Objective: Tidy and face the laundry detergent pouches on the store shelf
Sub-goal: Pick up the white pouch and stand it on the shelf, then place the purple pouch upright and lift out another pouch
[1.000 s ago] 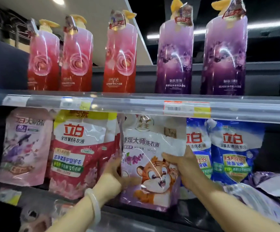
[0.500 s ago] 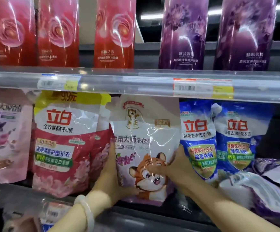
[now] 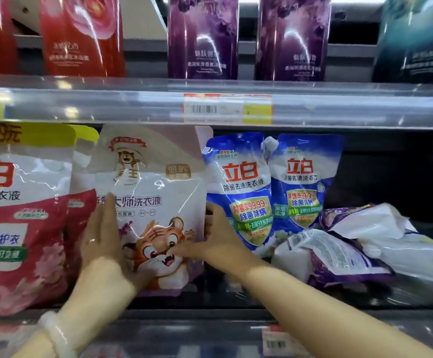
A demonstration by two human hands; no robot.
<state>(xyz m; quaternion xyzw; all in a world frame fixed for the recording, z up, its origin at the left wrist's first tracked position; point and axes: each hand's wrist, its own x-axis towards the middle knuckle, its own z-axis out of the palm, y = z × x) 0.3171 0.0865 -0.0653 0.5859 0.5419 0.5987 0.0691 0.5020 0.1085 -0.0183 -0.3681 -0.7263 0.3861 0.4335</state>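
Observation:
A white and lilac pouch with a cartoon tiger (image 3: 156,182) stands upright on the middle shelf, facing front. My left hand (image 3: 101,236) presses flat against its left side. My right hand (image 3: 218,236) grips its right edge, thumb across the front. A red and white pouch (image 3: 16,215) stands to its left, another behind that one. Two blue pouches (image 3: 244,187) (image 3: 303,182) stand to its right. Purple and white pouches (image 3: 360,251) lie toppled flat at the far right.
The upper shelf rail (image 3: 339,109) with a price tag (image 3: 225,108) runs just above the pouch tops. Tall red (image 3: 81,34), purple (image 3: 202,37) and teal (image 3: 414,40) bottles stand above it. The lower shelf edge (image 3: 210,329) lies under my forearms.
The view has shifted right and closer. The tiger pouch now stands more upright and square to the front, with both hands still on its sides.

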